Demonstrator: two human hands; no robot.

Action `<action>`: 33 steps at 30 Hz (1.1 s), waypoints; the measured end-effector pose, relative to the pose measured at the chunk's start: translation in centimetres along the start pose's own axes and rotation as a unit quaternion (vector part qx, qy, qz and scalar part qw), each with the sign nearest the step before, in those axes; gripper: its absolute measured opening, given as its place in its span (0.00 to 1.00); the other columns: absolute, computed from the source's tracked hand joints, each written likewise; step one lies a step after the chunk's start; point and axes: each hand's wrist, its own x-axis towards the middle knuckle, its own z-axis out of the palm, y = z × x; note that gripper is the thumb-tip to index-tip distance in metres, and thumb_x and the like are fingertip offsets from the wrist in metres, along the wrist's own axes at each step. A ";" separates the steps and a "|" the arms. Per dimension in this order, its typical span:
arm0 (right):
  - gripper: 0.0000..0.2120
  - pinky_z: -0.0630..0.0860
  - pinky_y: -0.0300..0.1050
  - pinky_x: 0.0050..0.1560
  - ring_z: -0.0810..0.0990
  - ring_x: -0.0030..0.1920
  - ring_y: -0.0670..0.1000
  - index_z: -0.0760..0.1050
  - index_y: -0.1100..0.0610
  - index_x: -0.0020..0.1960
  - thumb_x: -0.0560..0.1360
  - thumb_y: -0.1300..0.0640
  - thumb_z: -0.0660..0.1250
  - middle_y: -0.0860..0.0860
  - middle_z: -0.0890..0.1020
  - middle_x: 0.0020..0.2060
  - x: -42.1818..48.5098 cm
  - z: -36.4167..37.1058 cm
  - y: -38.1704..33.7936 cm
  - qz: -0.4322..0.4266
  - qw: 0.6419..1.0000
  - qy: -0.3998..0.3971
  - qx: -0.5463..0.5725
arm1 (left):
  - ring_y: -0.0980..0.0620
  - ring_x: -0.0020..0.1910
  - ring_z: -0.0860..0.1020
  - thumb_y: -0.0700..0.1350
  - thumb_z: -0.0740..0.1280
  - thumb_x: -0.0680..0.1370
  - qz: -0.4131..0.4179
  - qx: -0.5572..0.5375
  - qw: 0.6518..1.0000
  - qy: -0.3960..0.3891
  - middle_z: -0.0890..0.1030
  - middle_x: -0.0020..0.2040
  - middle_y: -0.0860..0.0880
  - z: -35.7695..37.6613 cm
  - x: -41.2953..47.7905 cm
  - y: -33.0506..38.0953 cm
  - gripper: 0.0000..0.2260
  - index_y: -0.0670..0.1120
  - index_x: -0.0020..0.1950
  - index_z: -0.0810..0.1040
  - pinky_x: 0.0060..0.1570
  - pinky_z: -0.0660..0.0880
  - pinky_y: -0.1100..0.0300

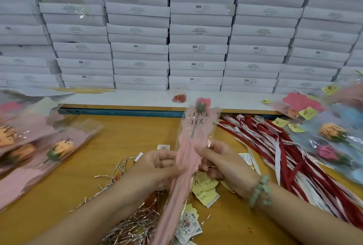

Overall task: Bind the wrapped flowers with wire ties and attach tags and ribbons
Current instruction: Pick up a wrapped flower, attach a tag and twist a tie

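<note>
1. Boxes (198, 48): I see white boxes stacked in columns along the far edge of the bench (121, 133). They fill the upper half of the view.
2. Ribbons (275, 146): a sheaf of red and white strips lies on the right side. It runs from the far edge toward the near right corner.
3. Left pile (29, 146): wrapped flowers in pink sleeves overlap at the left edge.
4. Right pile (334, 142): wrapped flowers in blue and pink sleeves lie at the right edge, with yellow notes on and beside them.
5. Flower (194, 138): one wrapped flower is held off the bench at the centre, nearly upright. The pink bud is at the top and the sleeve reads "LOVE YOU". Its tail reaches down to the near edge.
6. Left hand (157, 166): the fingers curl round the narrow middle of the sleeve from the left.
7. Right hand (225, 164): the thumb and fingers pinch the same section from the right.
8. Wire ties (133, 223): a loose metallic heap lies at the near edge, beside the left forearm.
9. Tags (206, 187): yellow and white printed tags are scattered beneath the hands.
10. Bracelet (260, 189): green beads circle the right wrist.
</note>
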 end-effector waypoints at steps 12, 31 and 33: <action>0.08 0.71 0.33 0.24 0.78 0.30 0.44 0.77 0.58 0.45 0.67 0.59 0.72 0.51 0.79 0.32 -0.2 0.1 -0.2 0.022 0.991 -0.101 0.086 | 0.40 0.48 0.84 0.39 0.76 0.66 0.035 -0.078 0.996 0.034 0.84 0.50 0.37 0.0 0.0 -0.6 0.25 0.39 0.59 0.72 0.45 0.82 0.52; 0.10 0.77 0.34 0.27 0.80 0.33 0.45 0.77 0.58 0.48 0.67 0.59 0.72 0.55 0.80 0.40 -0.4 0.0 -0.1 -0.004 0.993 -0.099 0.063 | 0.47 0.48 0.84 0.40 0.77 0.66 -0.034 -0.149 0.988 -0.034 0.83 0.53 0.37 -0.1 0.2 -0.7 0.12 0.46 0.47 0.83 0.35 0.81 0.61; 0.13 0.77 0.35 0.28 0.81 0.34 0.45 0.76 0.61 0.50 0.68 0.59 0.72 0.55 0.80 0.42 -0.4 0.1 0.0 -0.009 0.994 -0.093 0.051 | 0.47 0.48 0.84 0.41 0.77 0.66 -0.033 -0.145 0.988 -0.039 0.84 0.53 0.37 -0.1 0.2 -0.6 0.10 0.47 0.46 0.84 0.35 0.81 0.62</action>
